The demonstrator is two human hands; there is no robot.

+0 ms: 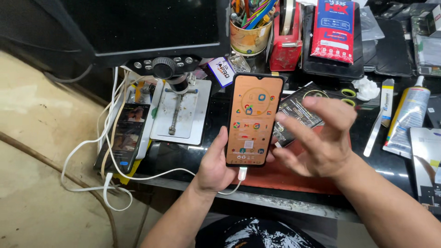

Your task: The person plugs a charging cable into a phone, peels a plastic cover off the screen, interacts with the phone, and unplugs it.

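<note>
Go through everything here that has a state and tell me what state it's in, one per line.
Smartphone: screen lit, upright, white cable plugged in.
Left hand: gripping the smartphone.
Right hand: open, blurred, beside the screen.
Second phone: lying flat, screen on.
Monitor: dark.
Glue tube: lying flat.

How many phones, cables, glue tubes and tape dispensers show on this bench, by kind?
Phones: 2, one lit in the left hand at, one dark lying at
White cables: 2, one plugged into the held phone, one by the dark phone
Glue tubes: 1
Red tape dispensers: 1
Total: 6
</note>
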